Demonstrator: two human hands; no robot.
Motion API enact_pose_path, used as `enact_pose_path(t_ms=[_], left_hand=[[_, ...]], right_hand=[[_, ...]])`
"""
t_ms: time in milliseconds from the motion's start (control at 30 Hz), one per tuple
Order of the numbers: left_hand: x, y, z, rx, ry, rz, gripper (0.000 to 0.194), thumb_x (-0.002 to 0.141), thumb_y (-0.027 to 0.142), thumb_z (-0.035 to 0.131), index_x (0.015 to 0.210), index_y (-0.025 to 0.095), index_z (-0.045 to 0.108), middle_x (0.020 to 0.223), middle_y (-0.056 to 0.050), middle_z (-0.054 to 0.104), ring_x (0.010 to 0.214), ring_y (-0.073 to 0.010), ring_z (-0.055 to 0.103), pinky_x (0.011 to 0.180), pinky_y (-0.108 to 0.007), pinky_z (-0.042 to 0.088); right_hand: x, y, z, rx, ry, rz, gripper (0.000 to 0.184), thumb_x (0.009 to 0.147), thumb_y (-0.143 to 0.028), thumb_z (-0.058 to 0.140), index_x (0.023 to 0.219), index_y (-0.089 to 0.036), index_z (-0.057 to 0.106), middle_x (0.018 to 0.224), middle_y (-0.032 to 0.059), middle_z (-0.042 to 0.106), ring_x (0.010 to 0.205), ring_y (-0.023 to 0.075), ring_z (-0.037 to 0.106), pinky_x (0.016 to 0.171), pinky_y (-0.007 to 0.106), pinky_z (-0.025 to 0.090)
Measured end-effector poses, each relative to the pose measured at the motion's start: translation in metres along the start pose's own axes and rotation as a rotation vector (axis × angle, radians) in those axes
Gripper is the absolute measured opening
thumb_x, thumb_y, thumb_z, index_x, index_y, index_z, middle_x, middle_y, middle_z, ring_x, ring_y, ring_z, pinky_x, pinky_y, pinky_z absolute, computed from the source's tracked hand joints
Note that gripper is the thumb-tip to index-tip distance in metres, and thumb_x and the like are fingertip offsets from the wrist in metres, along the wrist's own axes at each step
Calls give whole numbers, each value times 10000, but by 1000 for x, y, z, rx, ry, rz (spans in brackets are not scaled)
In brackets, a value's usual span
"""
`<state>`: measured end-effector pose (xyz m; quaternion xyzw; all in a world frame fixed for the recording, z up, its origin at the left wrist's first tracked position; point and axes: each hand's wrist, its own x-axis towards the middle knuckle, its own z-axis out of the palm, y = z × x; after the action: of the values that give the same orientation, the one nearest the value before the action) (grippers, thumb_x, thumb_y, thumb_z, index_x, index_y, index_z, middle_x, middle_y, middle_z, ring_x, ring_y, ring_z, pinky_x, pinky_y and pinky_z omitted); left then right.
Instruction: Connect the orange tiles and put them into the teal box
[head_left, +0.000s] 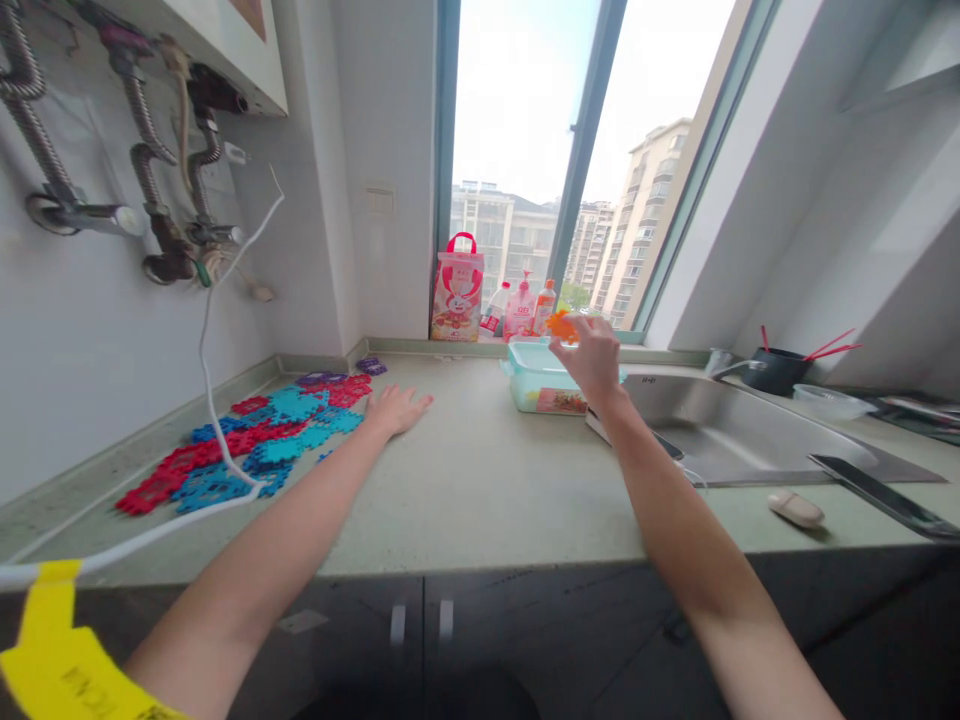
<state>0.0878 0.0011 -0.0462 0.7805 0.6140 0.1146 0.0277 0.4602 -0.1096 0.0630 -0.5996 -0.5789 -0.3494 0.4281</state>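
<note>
My left hand (397,408) lies flat and open on the pale green counter (480,480), its fingers stretched out beside a spread of red, blue and purple interlocking plastic pieces (255,445). My right hand (592,355) is raised above a mint-green plastic box (536,380) and pinches a small orange piece (561,325) at its fingertips. The box stands near the sink's left edge.
A steel sink (720,425) is set into the counter at right, with a black pot (776,370) holding red chopsticks behind it. A white cable (206,400) drapes across the pieces. A red-handled bag (456,290) and bottles (521,305) stand on the windowsill.
</note>
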Motion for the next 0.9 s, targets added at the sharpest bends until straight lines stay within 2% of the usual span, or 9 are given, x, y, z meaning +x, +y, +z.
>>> enact_pose_path(t_ms=[133,233,333,433,533,633,700,767,900], left_hand=[[0,1,-1,-5,-6,0,956,969,853,244,1640,225,504,1731,-186,362,1621,-426,275,1285,-711,164],[0,2,0,-5,-4,-4,969,964,861,239,1644,221,499,1733,-192,354,1627,-417,264,1290,-708,143],[0,2,2,-4,11,-12,967,963,866,231,1624,226,527,1728,-205,358,1628,-406,265,1292,-699,135],[1,1,4,-8,25,-10,950,969,856,228,1619,234,533,1723,-204,371,1622,-406,280,1288,-698,149],[0,1,3,-23,14,-3,940,976,849,207,1615,244,536,1722,-195,377,1618,-410,286,1286,-702,151],[-4,3,-2,-49,-7,20,927,984,848,151,1577,282,584,1693,-154,446,1601,-419,318,1291,-706,129],[-7,5,-5,-67,-12,21,964,974,867,124,1624,281,527,1710,-152,419,1620,-444,260,1283,-737,76],[-12,8,-7,-85,11,33,1024,935,925,149,1708,293,373,1779,-158,256,1655,-466,83,1255,-781,-1],[-21,15,-13,-80,1,115,1063,852,1010,264,1732,416,226,1820,-88,-50,1641,-453,-162,1202,-828,-84]], right_hand=[[-2,47,-6,-115,-141,245,419,938,-424,657,1221,-149,801,1118,200,723,1065,353,634,968,509,516],[-3,60,-9,-150,-244,359,434,958,-520,627,1098,-181,858,1169,217,741,1156,404,610,1009,584,492],[-2,45,-14,-139,-68,290,457,1028,-496,525,1186,-202,836,1417,196,670,1316,413,530,1080,638,451],[-12,-2,-9,-47,2,30,415,1056,-408,497,1308,-233,777,1559,142,575,1409,365,479,1149,588,428],[-43,-64,12,164,-223,-310,413,1058,-403,537,1398,-267,728,1630,111,516,1460,318,472,1205,507,393],[-80,-110,40,308,-595,-457,618,1011,-572,617,1573,-316,584,1753,122,340,1583,339,347,1275,533,291],[-96,-124,55,328,-839,-326,865,953,-748,616,1692,-364,385,1821,133,128,1657,409,165,1287,653,186],[-101,-126,64,326,-1007,-164,1016,904,-875,560,1735,-401,214,1829,132,-55,1668,461,12,1261,745,110],[-98,-118,62,305,-1104,-30,1081,866,-971,453,1738,-430,113,1799,129,-217,1654,472,-117,1238,793,51]])
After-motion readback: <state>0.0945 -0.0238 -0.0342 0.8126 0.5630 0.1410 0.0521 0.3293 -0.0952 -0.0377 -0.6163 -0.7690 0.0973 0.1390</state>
